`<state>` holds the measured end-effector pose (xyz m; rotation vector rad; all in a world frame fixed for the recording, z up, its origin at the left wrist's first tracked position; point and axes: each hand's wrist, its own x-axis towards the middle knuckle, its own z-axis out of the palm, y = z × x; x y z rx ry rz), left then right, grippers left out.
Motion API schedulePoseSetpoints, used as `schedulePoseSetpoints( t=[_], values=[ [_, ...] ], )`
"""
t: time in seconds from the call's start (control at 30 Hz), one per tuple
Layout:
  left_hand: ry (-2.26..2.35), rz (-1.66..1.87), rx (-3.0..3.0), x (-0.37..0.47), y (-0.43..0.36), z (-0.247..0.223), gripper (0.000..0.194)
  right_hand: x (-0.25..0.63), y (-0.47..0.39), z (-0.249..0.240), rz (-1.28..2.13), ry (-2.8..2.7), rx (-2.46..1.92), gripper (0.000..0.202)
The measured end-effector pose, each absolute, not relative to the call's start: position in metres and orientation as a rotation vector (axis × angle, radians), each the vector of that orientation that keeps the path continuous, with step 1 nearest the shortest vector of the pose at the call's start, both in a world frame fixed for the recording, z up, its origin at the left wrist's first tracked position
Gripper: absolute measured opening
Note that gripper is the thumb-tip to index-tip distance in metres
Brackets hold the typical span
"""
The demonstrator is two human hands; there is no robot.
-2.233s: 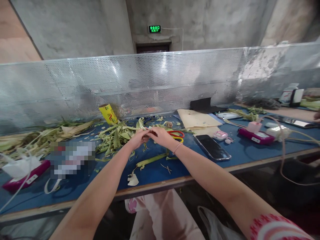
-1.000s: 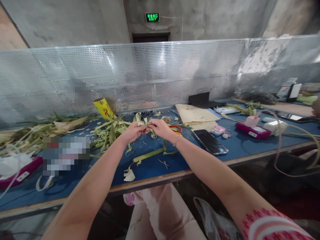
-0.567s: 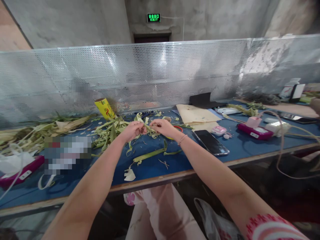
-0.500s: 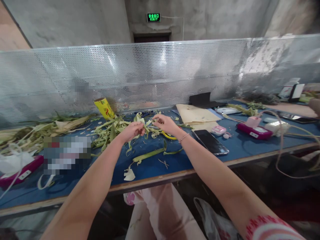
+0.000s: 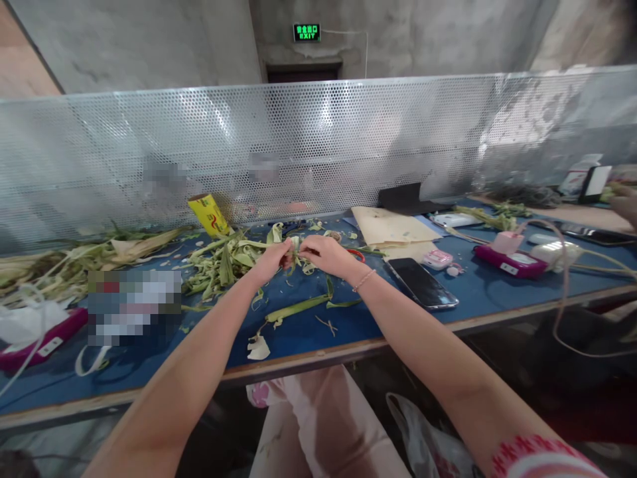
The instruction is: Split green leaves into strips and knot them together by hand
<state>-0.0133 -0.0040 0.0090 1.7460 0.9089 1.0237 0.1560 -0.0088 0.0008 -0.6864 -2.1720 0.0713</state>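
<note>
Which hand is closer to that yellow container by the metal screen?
Left. The left hand is to the right of the yellow container and nearer the person; the right hand is farther to the right, beyond the left one.

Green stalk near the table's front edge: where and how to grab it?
I'd pinch mid-length, across its width, from above: the stalk is long and slim, lies on the table, and its middle is uncovered. Its left end trails a thin wisp.
</note>
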Motion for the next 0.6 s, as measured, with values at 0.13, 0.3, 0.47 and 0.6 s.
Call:
schedulePoseSetpoints(
  t=[0.13,0.3,0.47,0.6],
  values=[
    [1.063,1.128,1.956,-0.012,-0.002,0.006,0.035,0.153,-0.009,0.000,0.188,-2.156,-0.684,0.015],
    [1.149,1.176,2.034,-0.008,-0.005,0.010,0.030,0.146,-0.013,0.001,0.319,-2.137,-0.702,0.019],
    [1.330,1.278,2.163,-0.002,-0.017,0.019,0.026,0.143,-0.016,0.001,0.510,-2.067,-0.745,0.013],
    [1.315,1.381,2.159,0.001,-0.024,0.021,0.023,0.142,-0.020,0.003,0.811,-1.978,-0.689,0.010]
  ],
)
